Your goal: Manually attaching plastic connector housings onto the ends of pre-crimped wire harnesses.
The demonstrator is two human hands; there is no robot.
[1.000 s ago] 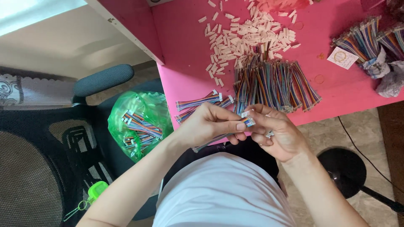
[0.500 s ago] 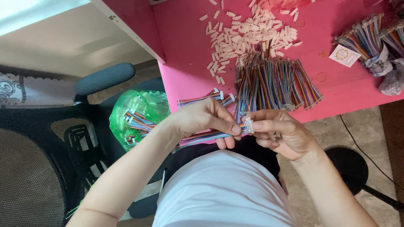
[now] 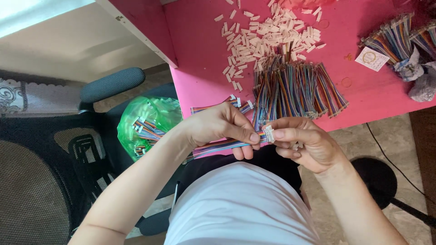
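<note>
Since the earlier frames, the short rainbow-coloured ribbon cable (image 3: 222, 146) has been drawn level above the lap, and its white plastic connector (image 3: 268, 134) has been brought between both thumbs. The left hand (image 3: 222, 124) is closed around the cable; the right hand (image 3: 302, 143) is pinched on the connector, suggesting the housing is being seated. On the pink worktop (image 3: 200, 59), loose white housings (image 3: 268, 36) and cable bundles (image 3: 295, 86) are spread. A small white square label (image 3: 371, 58) lies far right; a green plastic bag (image 3: 147, 122) sits left.
</note>
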